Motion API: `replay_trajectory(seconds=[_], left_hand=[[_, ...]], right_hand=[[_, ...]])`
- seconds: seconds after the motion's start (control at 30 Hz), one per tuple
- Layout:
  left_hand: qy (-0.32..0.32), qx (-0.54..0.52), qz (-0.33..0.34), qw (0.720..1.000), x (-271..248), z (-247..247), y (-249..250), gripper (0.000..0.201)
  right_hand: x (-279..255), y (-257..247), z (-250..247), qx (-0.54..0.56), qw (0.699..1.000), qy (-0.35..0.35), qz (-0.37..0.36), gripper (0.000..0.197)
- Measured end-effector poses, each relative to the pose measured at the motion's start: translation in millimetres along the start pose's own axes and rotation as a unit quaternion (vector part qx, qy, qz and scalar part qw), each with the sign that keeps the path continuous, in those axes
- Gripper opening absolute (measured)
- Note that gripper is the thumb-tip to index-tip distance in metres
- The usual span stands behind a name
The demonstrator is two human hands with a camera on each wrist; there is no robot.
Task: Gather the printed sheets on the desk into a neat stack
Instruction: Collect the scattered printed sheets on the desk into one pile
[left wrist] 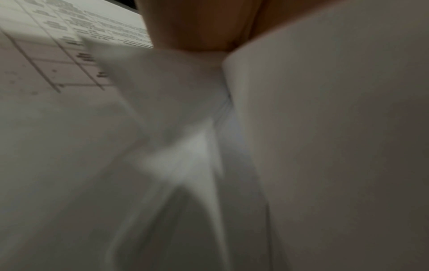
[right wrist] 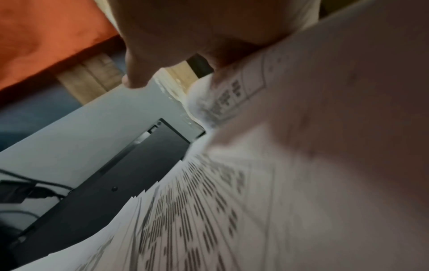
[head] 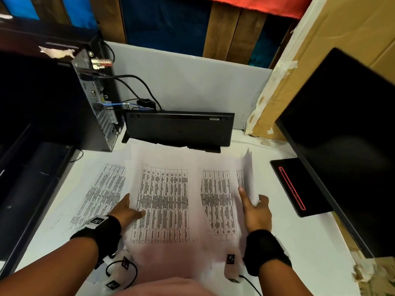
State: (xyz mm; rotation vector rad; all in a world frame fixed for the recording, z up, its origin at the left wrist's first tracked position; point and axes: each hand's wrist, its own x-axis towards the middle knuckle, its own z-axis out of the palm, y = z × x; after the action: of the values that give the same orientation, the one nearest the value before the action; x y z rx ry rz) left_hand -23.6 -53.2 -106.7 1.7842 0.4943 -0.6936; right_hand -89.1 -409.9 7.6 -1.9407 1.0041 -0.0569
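Several printed sheets with tables lie fanned across the white desk [head: 288, 242]: a left sheet [head: 100, 193], a middle sheet [head: 164, 204] and a right sheet [head: 218, 201]. My left hand [head: 132, 210] pinches the middle sheet's left edge, thumb on top and fingers hidden beneath. My right hand [head: 251, 199] pinches the right edge of a sheet [head: 246, 174] that curls upward. In the left wrist view my left hand [left wrist: 197, 23] sits against blurred, lifted paper [left wrist: 162, 82]. The right wrist view shows my right hand [right wrist: 162, 55] on the curled printed sheet [right wrist: 232, 95].
A black keyboard [head: 179, 129] stands on edge just behind the sheets. A computer tower [head: 94, 99] with cables stands at the left. A dark monitor [head: 342, 135] and its base [head: 292, 186] stand at the right, and a cardboard box [head: 320, 50] stands behind them.
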Motion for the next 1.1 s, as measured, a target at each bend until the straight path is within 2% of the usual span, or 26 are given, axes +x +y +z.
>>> replay_trajectory(seconds=[0.07, 0.13, 0.17, 0.23, 0.3, 0.33, 0.43, 0.57, 0.67, 0.77, 0.83, 0.9, 1.0, 1.1], left_hand=[[0.002, -0.009, -0.005, 1.000, -1.4, -0.1, 1.1, 0.097], [-0.001, -0.019, -0.019, 1.000, -5.2, -0.1, 4.0, 0.102], [-0.004, -0.021, -0.024, 0.999, -3.1, -1.1, 1.7, 0.104], [-0.009, -0.010, -0.007, 1.000, 4.8, -3.5, -3.8, 0.112], [-0.011, 0.002, -0.002, 1.000, 9.8, -4.5, -6.6, 0.117], [-0.007, 0.003, -0.001, 1.000, 6.5, -5.3, -4.9, 0.114], [-0.004, 0.001, 0.021, 1.000, -9.4, -3.9, 6.4, 0.095], [0.008, -0.007, 0.039, 0.999, -20.3, -1.3, 16.3, 0.071], [-0.004, -0.024, 0.043, 0.999, -24.4, -0.4, 18.9, 0.070], [-0.004, -0.038, 0.059, 0.998, -28.7, 0.3, 19.3, 0.078], [0.002, -0.054, 0.089, 0.995, -33.6, 1.8, 22.9, 0.081], [0.003, -0.093, 0.130, 0.987, -42.5, 2.5, 31.5, 0.082], [-0.022, -0.142, 0.152, 0.978, -55.4, 4.5, 43.8, 0.069], [-0.033, -0.090, 0.124, 0.988, -54.6, -0.1, 40.5, 0.086]], right_hand=[[4.3, -3.3, -4.0, -0.066, 0.998, -0.020, -0.001, 0.100], [12.5, 2.2, -3.9, -0.136, 0.988, -0.069, 0.015, 0.098], [16.8, 7.4, -2.2, -0.164, 0.983, -0.081, 0.029, 0.089], [23.4, 17.4, -0.3, -0.186, 0.979, -0.068, 0.043, 0.058], [22.8, 17.3, -4.4, -0.176, 0.982, -0.054, 0.038, 0.034], [20.4, 11.6, -9.3, -0.160, 0.985, -0.050, 0.029, 0.026], [9.4, -22.4, -35.3, -0.138, 0.990, 0.005, -0.043, 0.014], [-16.9, -79.6, -75.1, -0.127, 0.974, 0.095, -0.165, 0.019], [-39.3, -114.4, -96.5, -0.054, 0.966, 0.116, -0.224, 0.016], [-51.0, -132.4, -98.9, 0.051, 0.965, 0.088, -0.243, 0.017], [-51.4, -133.6, -85.7, 0.098, 0.967, 0.049, -0.230, 0.022], [-46.3, -121.9, -59.7, 0.116, 0.977, -0.004, -0.180, 0.026], [-41.9, -90.8, -8.7, 0.088, 0.988, -0.096, -0.085, 0.035], [-47.8, -59.2, 34.3, 0.047, 0.976, -0.208, 0.038, 0.075]])
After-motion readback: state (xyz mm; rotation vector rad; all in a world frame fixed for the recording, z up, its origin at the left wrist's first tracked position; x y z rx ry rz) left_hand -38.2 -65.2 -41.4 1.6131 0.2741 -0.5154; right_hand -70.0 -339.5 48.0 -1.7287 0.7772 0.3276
